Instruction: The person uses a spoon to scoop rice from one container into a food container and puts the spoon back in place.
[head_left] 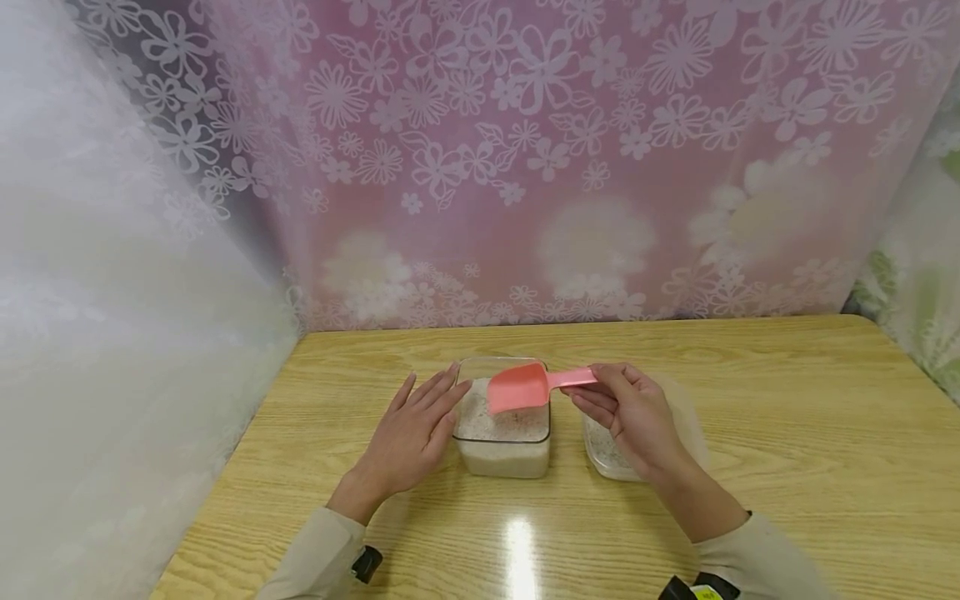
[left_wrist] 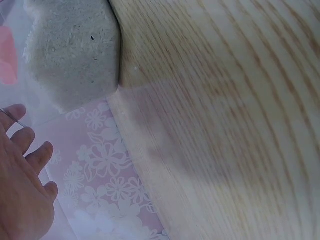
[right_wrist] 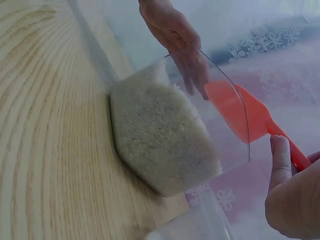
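A pink scoop (head_left: 519, 388) is tilted over a clear square container (head_left: 502, 460) that holds rice (right_wrist: 160, 132). My right hand (head_left: 636, 414) grips the scoop by its handle, fingers curled round it. At the container's left rim, my left hand (head_left: 412, 429) rests with its fingers extended. In the right wrist view the scoop's blade sits at the rim, above the rice, and the left hand (right_wrist: 175, 37) shows behind the clear wall. Whether any rice lies in the scoop cannot be made out.
A second clear container (head_left: 617, 468) with some rice-like contents stands to the right, partly hidden under the right hand. Both sit on a wood-grain table (head_left: 795, 433). A pink floral curtain (head_left: 570, 167) hangs behind the table, and a whitish sheet (head_left: 127, 333) hangs on the left.
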